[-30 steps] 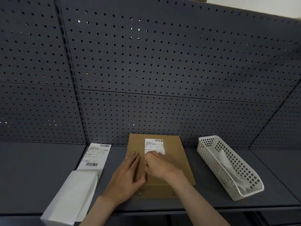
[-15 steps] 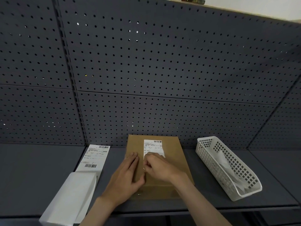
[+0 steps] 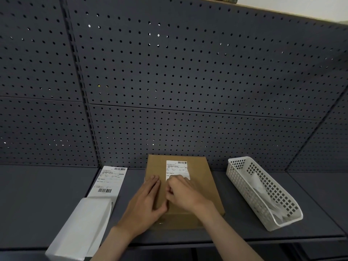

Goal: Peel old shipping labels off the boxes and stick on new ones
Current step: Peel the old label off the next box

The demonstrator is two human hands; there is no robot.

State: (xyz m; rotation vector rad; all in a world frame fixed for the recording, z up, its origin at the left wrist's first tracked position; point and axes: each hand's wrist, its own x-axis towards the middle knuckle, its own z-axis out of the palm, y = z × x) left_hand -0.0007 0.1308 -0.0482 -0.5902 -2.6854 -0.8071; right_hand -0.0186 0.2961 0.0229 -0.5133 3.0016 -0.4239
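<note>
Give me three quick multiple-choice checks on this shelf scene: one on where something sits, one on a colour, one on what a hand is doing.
1. Where is the white basket relative to the cardboard box?
A. to its right
B. to its left
C. on top of it

2. What colour is the pegboard behind the shelf?
A. white
B. dark grey
C. brown

3. What is the left hand doing?
A. lifting the basket
B. holding a pen
C. resting flat on the box

Answers:
1. A: the basket stands apart from the box, on its right side.
2. B: the perforated panels are dark grey.
3. C: its fingers lie straight on the box top while the right hand works the near end of the shipping label.
</note>
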